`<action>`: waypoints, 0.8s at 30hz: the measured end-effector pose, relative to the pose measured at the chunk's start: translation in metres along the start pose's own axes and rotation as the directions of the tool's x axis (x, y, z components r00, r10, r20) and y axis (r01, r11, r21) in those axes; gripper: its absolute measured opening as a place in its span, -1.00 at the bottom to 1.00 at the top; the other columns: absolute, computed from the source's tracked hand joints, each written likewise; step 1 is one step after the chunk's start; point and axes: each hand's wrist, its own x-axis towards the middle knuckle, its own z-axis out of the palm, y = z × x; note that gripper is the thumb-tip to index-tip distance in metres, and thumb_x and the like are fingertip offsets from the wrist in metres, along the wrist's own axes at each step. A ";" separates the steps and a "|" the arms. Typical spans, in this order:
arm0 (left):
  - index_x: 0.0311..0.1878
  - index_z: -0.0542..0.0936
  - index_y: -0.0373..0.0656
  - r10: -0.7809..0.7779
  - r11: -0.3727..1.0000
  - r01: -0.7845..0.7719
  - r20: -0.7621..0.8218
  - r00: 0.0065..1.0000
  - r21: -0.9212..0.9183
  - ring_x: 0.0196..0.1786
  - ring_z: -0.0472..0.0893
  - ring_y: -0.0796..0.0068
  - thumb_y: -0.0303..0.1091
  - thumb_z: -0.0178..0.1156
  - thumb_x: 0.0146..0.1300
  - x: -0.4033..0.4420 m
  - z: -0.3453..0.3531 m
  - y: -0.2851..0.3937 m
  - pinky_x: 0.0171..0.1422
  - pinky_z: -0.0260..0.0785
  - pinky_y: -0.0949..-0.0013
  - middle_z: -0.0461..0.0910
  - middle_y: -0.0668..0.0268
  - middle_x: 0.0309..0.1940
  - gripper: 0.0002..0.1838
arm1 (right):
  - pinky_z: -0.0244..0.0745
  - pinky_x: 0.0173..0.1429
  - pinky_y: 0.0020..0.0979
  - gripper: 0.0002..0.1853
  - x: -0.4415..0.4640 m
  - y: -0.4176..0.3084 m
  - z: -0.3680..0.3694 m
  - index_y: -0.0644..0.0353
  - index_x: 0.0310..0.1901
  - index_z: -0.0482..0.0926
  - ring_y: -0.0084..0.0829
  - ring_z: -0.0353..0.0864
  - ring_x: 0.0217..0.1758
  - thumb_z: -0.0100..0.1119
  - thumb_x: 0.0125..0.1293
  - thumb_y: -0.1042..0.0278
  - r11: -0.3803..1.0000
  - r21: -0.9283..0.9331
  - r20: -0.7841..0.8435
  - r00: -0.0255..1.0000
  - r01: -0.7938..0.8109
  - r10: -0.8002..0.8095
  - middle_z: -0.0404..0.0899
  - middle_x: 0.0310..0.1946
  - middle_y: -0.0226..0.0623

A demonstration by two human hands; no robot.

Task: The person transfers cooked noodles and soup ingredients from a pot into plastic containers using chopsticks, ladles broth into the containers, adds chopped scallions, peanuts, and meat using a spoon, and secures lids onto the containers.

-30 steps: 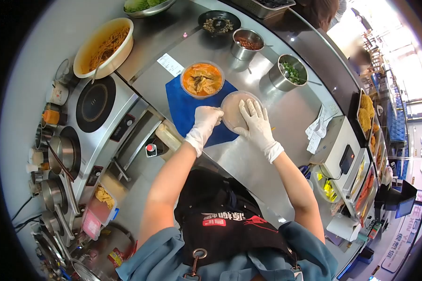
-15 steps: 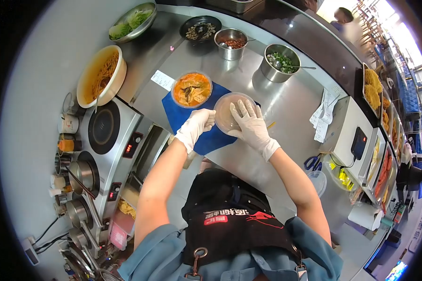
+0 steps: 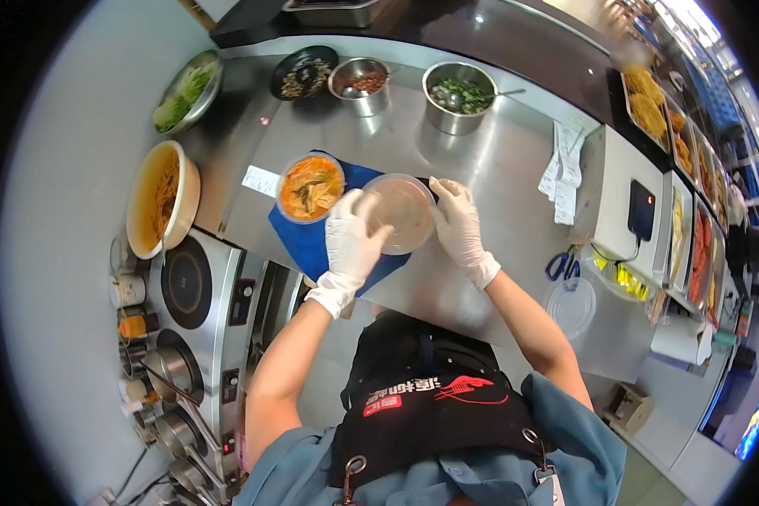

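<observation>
Both of my hands wear white gloves. My left hand (image 3: 352,238) is at the left side of a round, clear plastic container with a lid (image 3: 406,215), its fingers apart and slightly blurred. At the container's right side, my right hand (image 3: 459,221) has its fingers bent and pressed together near the rim and a dark blue edge; what they pinch is hidden. A second round container of orange-red soup (image 3: 311,187) stands to the left, with pale pieces and dark strips on top. Both containers rest on a flat blue sheet (image 3: 299,240), perhaps a bag.
A paper slip (image 3: 261,180) lies left of the soup. Behind are steel pots of chopped greens (image 3: 460,118) and red-brown bits (image 3: 361,104), plus a black bowl (image 3: 285,88). Noodles fill a cream basin (image 3: 191,181) by the hobs (image 3: 185,278). Scissors (image 3: 558,266) lie right.
My right hand has left the lid's top for the container's right edge. My left hand has opened from a closed shape beside the container. The camera view has shifted.
</observation>
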 end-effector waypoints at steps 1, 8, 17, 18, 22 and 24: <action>0.00 0.55 -0.17 0.167 0.986 -0.167 0.074 0.983 -0.009 0.08 0.46 0.06 -0.28 0.45 -0.11 -0.003 0.002 0.006 0.20 0.29 0.13 0.47 0.12 0.00 -0.46 | 0.38 0.23 -0.20 -0.44 -0.009 0.009 -0.003 0.21 0.17 0.47 -0.06 0.42 0.19 0.20 0.03 0.54 0.998 0.001 -0.107 0.992 -0.067 0.066 0.44 0.16 -0.06; -0.15 0.56 -0.22 0.394 0.867 -0.440 0.222 0.892 0.232 -0.23 0.50 0.25 -0.25 0.37 -0.01 -0.026 0.051 0.016 -0.14 0.39 0.23 0.46 0.25 -0.32 -0.63 | 0.43 0.23 -0.23 -0.53 -0.018 0.023 -0.020 0.15 0.07 0.53 -0.19 0.48 0.16 0.16 0.04 0.55 0.910 -0.200 0.087 0.932 0.362 -0.352 0.50 0.06 -0.28; -0.23 0.58 -0.32 0.550 0.798 -0.584 0.216 0.807 0.150 -0.31 0.50 0.27 -0.32 0.30 0.05 -0.022 0.053 0.008 -0.21 0.39 0.28 0.48 0.25 -0.39 -0.72 | 0.50 0.15 -0.31 -0.60 0.004 0.043 -0.031 0.20 0.03 0.55 -0.30 0.55 0.09 0.13 0.10 0.42 0.822 -0.152 0.443 0.782 0.548 -0.439 0.53 -0.07 -0.34; -0.23 0.58 -0.32 0.554 0.795 -0.589 0.221 0.802 0.146 -0.31 0.50 0.27 -0.32 0.30 0.05 -0.023 0.054 0.008 -0.21 0.39 0.28 0.48 0.25 -0.39 -0.72 | 0.50 0.15 -0.31 -0.60 0.004 0.043 -0.030 0.20 0.03 0.55 -0.30 0.55 0.09 0.13 0.10 0.42 0.826 -0.154 0.438 0.787 0.542 -0.435 0.53 -0.07 -0.34; -0.21 0.62 -0.21 0.447 0.875 -0.475 0.214 0.868 0.098 -0.27 0.54 0.24 -0.32 0.36 0.04 -0.016 0.039 0.017 -0.16 0.41 0.22 0.51 0.25 -0.37 -0.74 | 0.52 0.07 -0.32 -0.59 0.001 0.036 -0.025 0.18 0.02 0.55 -0.29 0.59 0.00 0.22 0.08 0.37 0.880 -0.228 0.170 0.907 0.416 -0.385 0.57 -0.11 -0.30; -0.20 0.65 -0.13 0.269 0.962 -0.271 0.063 0.961 0.029 -0.19 0.56 0.21 -0.30 0.40 0.04 -0.017 0.030 0.013 -0.07 0.42 0.21 0.54 0.24 -0.30 -0.75 | 0.51 0.04 -0.31 -0.56 -0.002 0.032 -0.015 0.13 0.04 0.57 -0.23 0.60 -0.05 0.30 0.09 0.26 0.996 -0.085 -0.097 0.995 -0.022 0.014 0.59 -0.13 -0.26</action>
